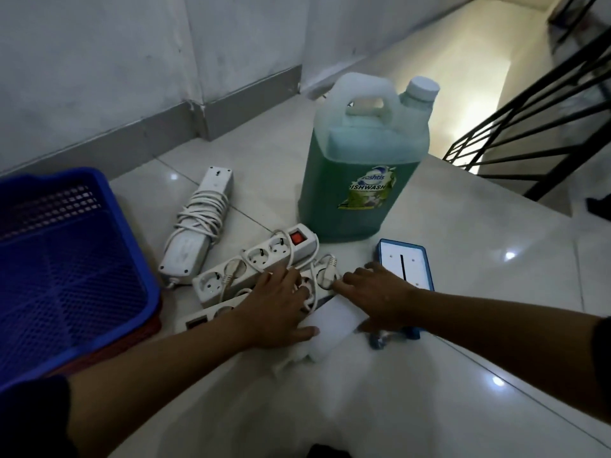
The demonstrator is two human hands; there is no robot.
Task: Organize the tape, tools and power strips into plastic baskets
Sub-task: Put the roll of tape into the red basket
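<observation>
Three white power strips lie on the tiled floor. One, wrapped in its own cord (198, 223), lies apart at the left. A second with a red switch (261, 257) lies across the middle. The third (211, 313) lies just in front of it, mostly hidden under my left hand (281, 305), whose fingers reach over it while the thumb presses at its near side. My right hand (380, 295) lies palm down beside that strip's right end, fingertips touching a plug (327, 280). A blue plastic basket (66, 259) stands at the left, stacked on a red one (132, 338).
A large jug of green dishwash liquid (360, 166) stands behind the strips. A white slab in a blue frame (405, 262) lies beside my right hand, and a white flat object (330, 322) lies under both hands. A black stair railing (529, 133) is at the right.
</observation>
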